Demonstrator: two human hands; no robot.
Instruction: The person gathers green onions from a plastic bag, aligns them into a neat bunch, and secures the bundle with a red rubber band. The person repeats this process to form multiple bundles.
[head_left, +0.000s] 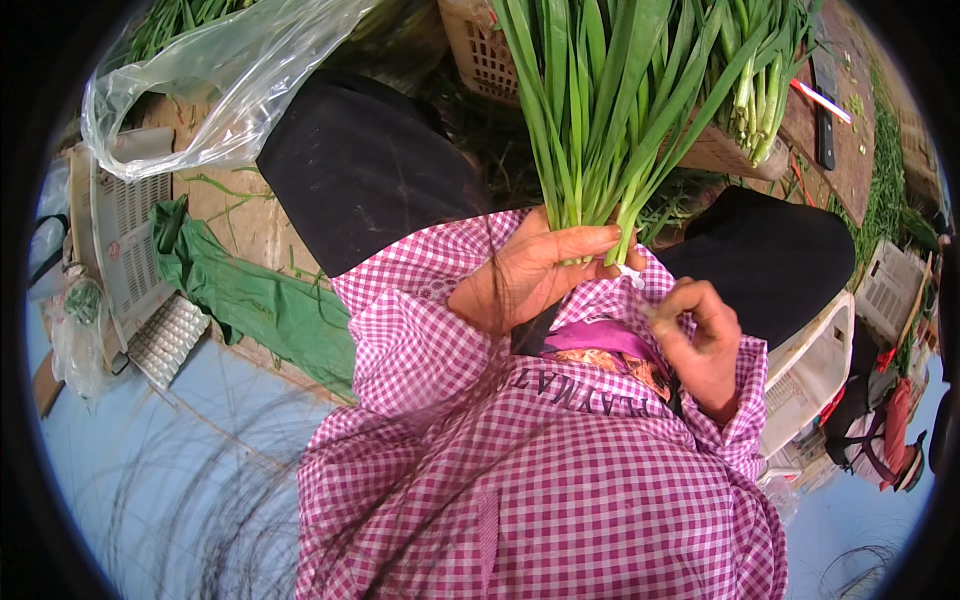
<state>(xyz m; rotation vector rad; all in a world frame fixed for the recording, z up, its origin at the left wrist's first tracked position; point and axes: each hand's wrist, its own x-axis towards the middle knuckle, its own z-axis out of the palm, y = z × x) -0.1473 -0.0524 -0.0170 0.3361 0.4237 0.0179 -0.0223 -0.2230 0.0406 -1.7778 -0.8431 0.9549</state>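
Note:
My left hand (544, 262) grips a bunch of long, flat-leaved greens (600, 135) by the pale stalk ends, in front of my chest. The leaves fan out away from me. A small white piece (634, 276), perhaps loose stalk skin, sticks out below the stalk ends beside my left fingertips. My right hand (697, 345) is lower and to the right, apart from the bunch. Its fingers are curled and blurred, and whether they pinch anything is unclear. Another bundle of greens (761, 105) lies on a plastic crate (720, 150) beyond my right knee.
A knife (825, 139) and a red-and-white stick (821, 101) lie on a wooden board (855, 165) at the far right. A clear plastic bag (217, 82) and green sheeting (262, 300) are on the left. A white crate (814, 375) stands behind my right knee.

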